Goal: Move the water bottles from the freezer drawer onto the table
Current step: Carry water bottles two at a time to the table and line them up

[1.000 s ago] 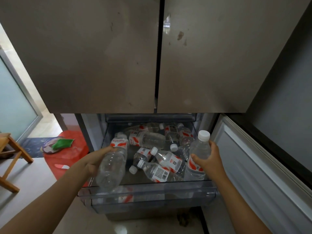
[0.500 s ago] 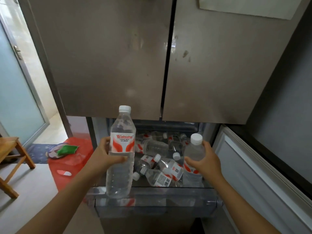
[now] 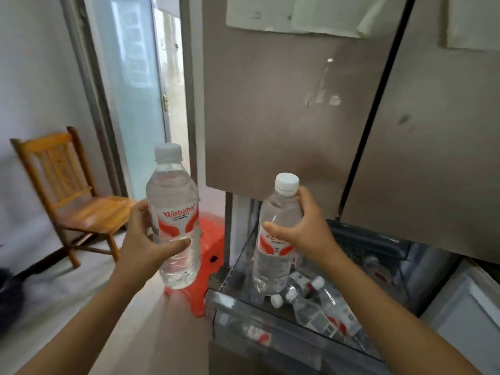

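Mid-carry: left hand (image 3: 143,239) has fingers and thumb wrapped round a Wahaha water bottle (image 3: 173,212), upright at centre-left of frame, clear of the drawer. The right hand (image 3: 305,228) grips a second bottle (image 3: 272,263) by its upper body, upright over the freezer drawer (image 3: 270,341) at lower centre. Several loose bottles (image 3: 322,309) lie in the drawer, lower right. The table is not in view, so nothing visibly delivered. Most of the job looks left.

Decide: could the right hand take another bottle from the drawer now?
Probably not. The right hand grips a bottle, leaving no fingers free, though the open drawer below leaves the loose bottles uncovered.
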Motion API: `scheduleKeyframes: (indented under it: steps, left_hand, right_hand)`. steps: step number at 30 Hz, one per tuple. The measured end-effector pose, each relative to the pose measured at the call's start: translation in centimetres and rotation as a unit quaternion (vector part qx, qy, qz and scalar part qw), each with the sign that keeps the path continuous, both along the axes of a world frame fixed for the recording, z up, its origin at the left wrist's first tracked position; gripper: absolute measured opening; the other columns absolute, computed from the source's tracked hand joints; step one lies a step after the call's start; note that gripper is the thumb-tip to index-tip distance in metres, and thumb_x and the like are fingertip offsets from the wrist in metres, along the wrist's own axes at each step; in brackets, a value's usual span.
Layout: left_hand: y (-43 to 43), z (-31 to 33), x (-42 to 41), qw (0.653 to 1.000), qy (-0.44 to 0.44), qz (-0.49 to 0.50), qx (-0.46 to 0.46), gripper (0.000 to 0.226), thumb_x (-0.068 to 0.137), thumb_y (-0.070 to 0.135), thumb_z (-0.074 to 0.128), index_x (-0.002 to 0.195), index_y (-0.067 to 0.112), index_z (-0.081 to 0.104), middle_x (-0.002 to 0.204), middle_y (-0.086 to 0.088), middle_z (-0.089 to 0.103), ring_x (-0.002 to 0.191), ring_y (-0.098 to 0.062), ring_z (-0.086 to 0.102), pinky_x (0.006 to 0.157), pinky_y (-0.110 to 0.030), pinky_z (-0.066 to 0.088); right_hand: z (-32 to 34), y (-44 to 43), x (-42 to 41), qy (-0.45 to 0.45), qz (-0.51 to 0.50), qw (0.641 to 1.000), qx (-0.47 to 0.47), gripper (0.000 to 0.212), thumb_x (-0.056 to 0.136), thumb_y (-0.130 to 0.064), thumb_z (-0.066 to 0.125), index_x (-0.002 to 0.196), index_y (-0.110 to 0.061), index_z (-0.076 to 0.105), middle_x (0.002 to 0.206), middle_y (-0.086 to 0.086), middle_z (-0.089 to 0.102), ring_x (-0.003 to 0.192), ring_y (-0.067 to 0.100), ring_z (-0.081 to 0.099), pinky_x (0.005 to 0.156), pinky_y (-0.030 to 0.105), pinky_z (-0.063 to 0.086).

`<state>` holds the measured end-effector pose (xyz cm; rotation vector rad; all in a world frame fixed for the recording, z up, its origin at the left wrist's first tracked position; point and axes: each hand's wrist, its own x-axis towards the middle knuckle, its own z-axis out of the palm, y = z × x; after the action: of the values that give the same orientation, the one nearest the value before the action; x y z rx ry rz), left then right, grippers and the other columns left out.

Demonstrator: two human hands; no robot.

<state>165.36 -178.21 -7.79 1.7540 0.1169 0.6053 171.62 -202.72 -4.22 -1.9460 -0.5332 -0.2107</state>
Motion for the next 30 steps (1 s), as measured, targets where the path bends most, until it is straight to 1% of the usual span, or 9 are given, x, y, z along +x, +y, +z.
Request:
scheduleKeyframes:
  steps: [3, 6, 9, 11, 15, 19, 21, 28, 30]
  left_hand:
    - [2.9, -0.6, -2.6, 0.998, -0.007, 0.063, -0.003, 0.081, 0.053, 0.005, 0.086, 0.112, 0.033, 0.038, 0.103, 0.013, 0.054, 0.098, -0.016, 0.056, 0.087, -0.037, 0.045]
    - [5.2, -1.2, -5.9, 0.991, 0.005, 0.136, 0.001, 0.085, 0.051, 0.005, 0.087, 0.116, 0.027, 0.036, 0.104, 0.008, 0.054, 0.095, -0.015, 0.055, 0.084, -0.034, 0.045]
    - [6.9, -2.2, -9.4, 0.980, 0.013, 0.200, -0.008, 0.086, 0.051, 0.008, 0.087, 0.118, 0.024, 0.036, 0.113, -0.002, 0.054, 0.101, -0.020, 0.055, 0.086, -0.038, 0.047]
    - [7.4, -2.8, -11.7, 0.972, 0.020, 0.234, -0.021, 0.089, 0.047, 0.015, 0.088, 0.119, 0.026, 0.036, 0.109, 0.004, 0.054, 0.098, -0.016, 0.056, 0.082, -0.032, 0.048]
    - [6.2, -3.9, -16.1, 0.947, 0.020, 0.319, -0.031, 0.079, 0.060, -0.002, 0.080, 0.118, 0.026, 0.035, 0.104, 0.010, 0.052, 0.097, -0.016, 0.055, 0.076, -0.027, 0.046]
    - [2.1, -6.4, -21.1, 0.907, 0.043, 0.415, -0.061, 0.081, 0.061, -0.005, 0.078, 0.125, 0.019, 0.035, 0.111, -0.004, 0.052, 0.101, -0.023, 0.053, 0.084, -0.035, 0.045]
    - [0.1, -7.6, -23.1, 0.894, 0.054, 0.438, -0.075, 0.081, 0.060, -0.003, 0.079, 0.123, 0.022, 0.034, 0.110, -0.002, 0.052, 0.102, -0.023, 0.052, 0.086, -0.037, 0.045]
    - [-8.0, -9.3, -33.0, 0.820, 0.082, 0.554, -0.114, 0.090, 0.039, 0.020, 0.081, 0.115, 0.022, 0.035, 0.100, 0.008, 0.053, 0.090, -0.009, 0.055, 0.071, -0.022, 0.044]
    - [-9.5, -9.1, -35.8, 0.795, 0.080, 0.589, -0.121, 0.087, 0.045, 0.012, 0.085, 0.116, 0.019, 0.035, 0.098, 0.006, 0.053, 0.088, -0.008, 0.055, 0.072, -0.024, 0.046]
  right_hand:
    - [-0.5, 3.6, 0.3, -0.012, 0.061, 0.997, -0.043, 0.064, 0.063, -0.027, 0.081, 0.110, -0.036, 0.040, 0.110, -0.005, 0.057, 0.103, 0.017, 0.058, 0.088, 0.042, 0.053]
    - [-1.2, 7.4, 0.4, -0.024, 0.122, 0.991, -0.052, 0.064, 0.064, -0.027, 0.081, 0.111, -0.034, 0.039, 0.111, -0.004, 0.056, 0.103, 0.018, 0.058, 0.089, 0.040, 0.052]
    - [-1.9, 10.7, 0.3, -0.023, 0.183, 0.981, -0.053, 0.062, 0.066, -0.026, 0.080, 0.111, -0.034, 0.037, 0.106, -0.008, 0.055, 0.101, 0.017, 0.058, 0.087, 0.038, 0.053]
    - [-2.4, 12.3, -0.1, -0.024, 0.217, 0.975, -0.052, 0.059, 0.066, -0.027, 0.080, 0.106, -0.038, 0.037, 0.099, -0.016, 0.054, 0.095, 0.012, 0.059, 0.084, 0.034, 0.053]
    - [-3.5, 14.1, -1.3, -0.027, 0.293, 0.954, -0.062, 0.056, 0.065, -0.029, 0.079, 0.100, -0.041, 0.037, 0.097, -0.016, 0.056, 0.089, 0.009, 0.059, 0.082, 0.036, 0.054]
    - [-5.0, 13.9, -2.7, -0.022, 0.366, 0.925, -0.097, 0.060, 0.061, -0.038, 0.078, 0.107, -0.034, 0.040, 0.103, -0.005, 0.060, 0.094, 0.017, 0.061, 0.083, 0.043, 0.054]
    - [-5.8, 13.6, -3.3, -0.027, 0.383, 0.917, -0.105, 0.058, 0.061, -0.036, 0.079, 0.106, -0.031, 0.041, 0.102, -0.004, 0.060, 0.094, 0.018, 0.061, 0.083, 0.043, 0.053]
    - [-9.5, 14.1, -10.1, -0.056, 0.501, 0.848, -0.164, 0.062, 0.066, -0.035, 0.079, 0.108, -0.034, 0.034, 0.101, -0.009, 0.052, 0.093, 0.014, 0.057, 0.081, 0.027, 0.049]
    - [-10.2, 14.5, -12.8, -0.052, 0.528, 0.831, -0.167, 0.062, 0.065, -0.036, 0.079, 0.107, -0.035, 0.033, 0.099, -0.011, 0.051, 0.090, 0.011, 0.055, 0.079, 0.025, 0.048]
